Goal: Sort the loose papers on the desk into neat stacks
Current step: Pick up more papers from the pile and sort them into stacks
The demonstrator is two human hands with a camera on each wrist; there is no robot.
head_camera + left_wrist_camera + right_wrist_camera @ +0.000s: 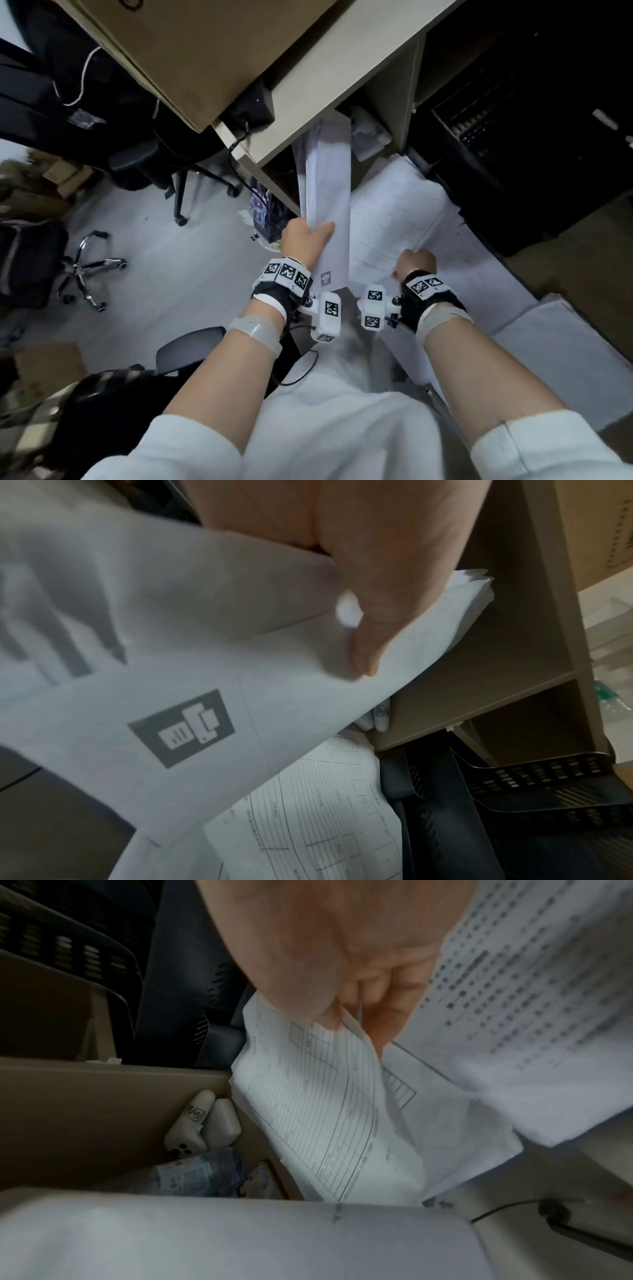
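Observation:
My left hand [305, 240] grips a thick bundle of white sheets [325, 185], thumb on top; the top sheet carries a grey square logo [181, 727]. The bundle is lifted and stands on edge beside the desk side. My right hand [416, 262] pinches the near edge of a lined form sheet [394, 219] lying on a spread of papers; in the right wrist view thumb and fingers [359, 999] close on that form [318, 1110]. Another printed page [514, 988] lies over the right wrist.
A beige desk [342, 85] with a cardboard box [191, 51] and a black device [250, 106] on it. More paper stacks [561, 346] lie at right. Black mesh trays [534, 785], white controllers [202, 1123] and a plastic bottle [195, 1175] sit nearby. Office chairs [92, 267] stand at left.

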